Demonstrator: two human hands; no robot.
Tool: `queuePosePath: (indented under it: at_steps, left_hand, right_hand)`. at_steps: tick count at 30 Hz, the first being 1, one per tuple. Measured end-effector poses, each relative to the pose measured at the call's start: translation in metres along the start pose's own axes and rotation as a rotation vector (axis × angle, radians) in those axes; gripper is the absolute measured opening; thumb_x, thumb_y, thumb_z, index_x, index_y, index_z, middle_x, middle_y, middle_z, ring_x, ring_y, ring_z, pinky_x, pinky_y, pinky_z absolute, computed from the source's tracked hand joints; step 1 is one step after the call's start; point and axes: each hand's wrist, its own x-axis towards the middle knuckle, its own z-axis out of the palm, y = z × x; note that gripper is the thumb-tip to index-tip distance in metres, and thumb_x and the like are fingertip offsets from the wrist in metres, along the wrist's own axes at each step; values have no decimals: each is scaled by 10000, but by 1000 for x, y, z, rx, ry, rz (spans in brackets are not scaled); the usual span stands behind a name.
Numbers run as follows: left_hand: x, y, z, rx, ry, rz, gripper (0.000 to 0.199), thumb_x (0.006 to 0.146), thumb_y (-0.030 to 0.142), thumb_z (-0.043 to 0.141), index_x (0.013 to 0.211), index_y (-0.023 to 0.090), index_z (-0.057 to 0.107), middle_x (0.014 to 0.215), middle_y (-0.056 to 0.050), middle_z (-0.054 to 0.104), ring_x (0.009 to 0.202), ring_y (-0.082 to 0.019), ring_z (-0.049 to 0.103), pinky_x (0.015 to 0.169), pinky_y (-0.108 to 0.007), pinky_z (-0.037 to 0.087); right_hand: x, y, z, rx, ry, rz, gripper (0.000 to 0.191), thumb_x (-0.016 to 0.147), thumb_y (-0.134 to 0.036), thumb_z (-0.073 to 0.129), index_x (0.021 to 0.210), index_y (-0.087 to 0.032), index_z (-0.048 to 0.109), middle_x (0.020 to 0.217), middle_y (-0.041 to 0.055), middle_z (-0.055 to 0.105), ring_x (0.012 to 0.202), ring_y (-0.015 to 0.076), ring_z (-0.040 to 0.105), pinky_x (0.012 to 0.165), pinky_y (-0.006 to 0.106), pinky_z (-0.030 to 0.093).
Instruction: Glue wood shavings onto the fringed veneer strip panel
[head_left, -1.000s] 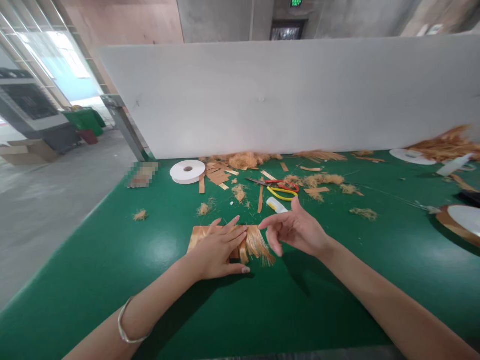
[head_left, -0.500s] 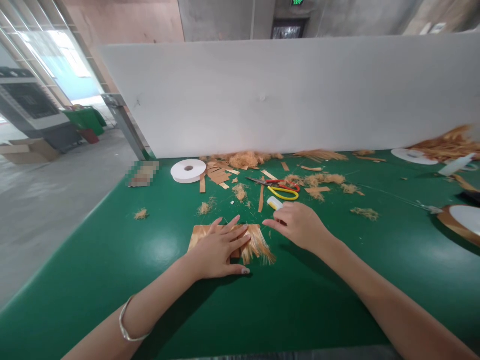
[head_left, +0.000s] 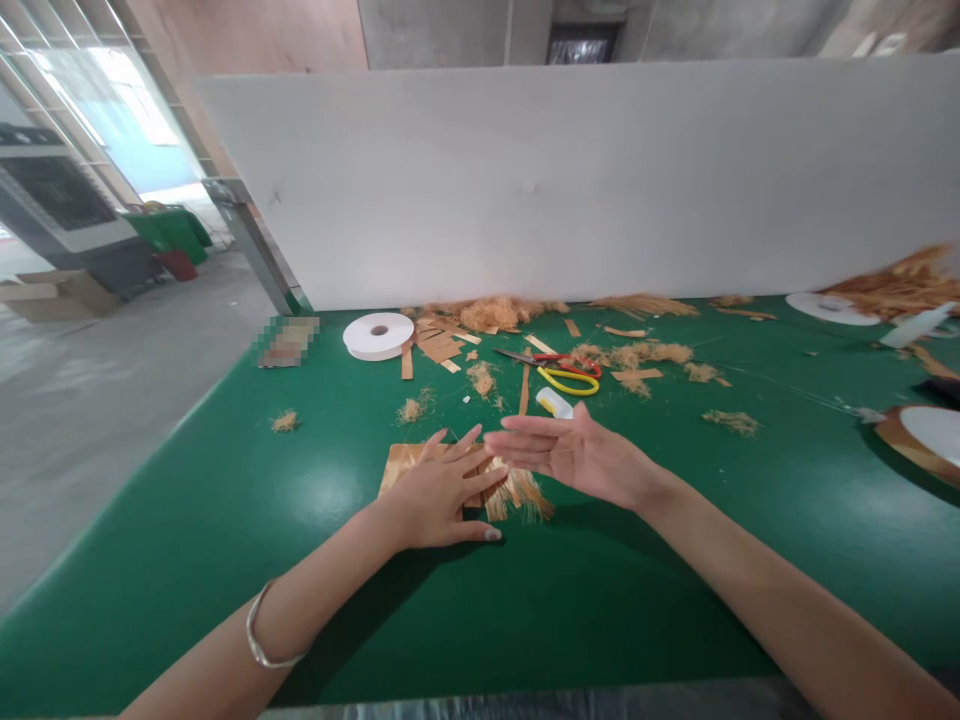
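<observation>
My left hand [head_left: 435, 495] lies flat with spread fingers on a tan fibre piece [head_left: 517, 488], whose frayed strands fan out to the right. My right hand [head_left: 574, 457] is stretched out with its palm partly showing, holding nothing, its fingertips over the piece beside the left fingers. Just behind the right hand lies a white and yellow object [head_left: 553, 402]. Farther back are open scissors [head_left: 566, 378] with one red and one yellow handle.
On the green table [head_left: 187, 530] are a white tape roll [head_left: 378, 336], tan strips [head_left: 439, 343], fibre tufts [head_left: 495, 313] and, at right, a brown-edged roll [head_left: 919, 440] and a white bottle [head_left: 919, 325]. A white panel [head_left: 525, 190] stands along the back.
My right hand has let go of the white and yellow object, opened, and moved left over the fibre piece. My left hand stays on the piece.
</observation>
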Motion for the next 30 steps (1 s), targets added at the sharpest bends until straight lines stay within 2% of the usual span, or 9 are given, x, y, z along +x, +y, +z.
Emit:
queuePosePath:
  at_steps: [4,7,10,14,19,22,25,27,30]
  left_hand:
    - [-1,1,-3,-10,-26,-10,754,808,712,358,1438,310,261,1521,-74,209,1408,-349,95,1067,-641,72]
    - [-2,2,-3,-16,-32,-14,748,809,715,350,1436,318,263,1521,-69,204,1410,-345,82,1066,-643,63]
    - [-2,1,-1,-19,-16,-12,747,805,719,350,1431,317,280,1519,-71,212,1410,-346,86,1070,-636,62]
    - [-3,-1,1,-23,13,4,738,807,719,347,1426,320,293,1520,-67,216,1408,-347,98,1080,-621,63]
    - [-3,-2,1,-26,23,20,729,812,713,347,1426,323,293,1518,-70,223,1405,-353,111,1077,-628,70]
    - [-3,-2,2,-31,33,17,727,809,710,360,1422,324,302,1516,-75,228,1402,-356,123,1071,-633,75]
    - [-3,-2,2,-32,34,13,727,806,710,368,1420,328,303,1513,-76,239,1399,-361,135,1068,-635,76]
    - [-3,-1,1,-29,27,15,725,809,712,356,1423,330,296,1516,-76,232,1399,-364,134,1062,-640,87]
    - [-3,-1,0,-20,22,22,726,813,714,339,1425,325,293,1519,-80,219,1401,-360,128,1060,-638,99]
  right_hand:
    - [1,5,-3,-679,212,-107,605,885,-465,492,1437,-346,274,1519,0,223,1381,229,234,1079,445,331]
    - [5,16,-7,-1321,350,-271,582,936,-219,420,1462,-320,193,1509,21,245,1391,219,194,1121,482,247]
    - [10,26,-12,-1678,438,-400,653,918,-106,402,1475,-292,117,1496,45,272,1385,206,214,1144,475,196]
    - [11,29,-18,-1574,571,-282,611,914,-374,465,1464,-242,234,1506,72,249,1403,240,150,1135,498,185]
    - [9,25,-20,-970,569,-48,656,887,-630,281,1430,-266,333,1501,50,280,1416,244,91,1126,519,119]
    - [9,22,-16,-520,460,7,747,875,-662,36,1445,-260,305,1373,94,484,1339,243,331,1087,487,229]
    - [10,17,-11,-232,317,72,902,832,-606,-189,1452,-159,290,773,87,672,795,206,643,898,426,424]
    - [9,15,-10,-332,319,83,865,855,-623,-123,1462,-133,251,523,-10,516,494,150,510,746,363,458]
    - [6,12,-12,-890,264,75,730,892,-636,237,1473,-194,224,529,-43,476,460,126,384,632,302,399]
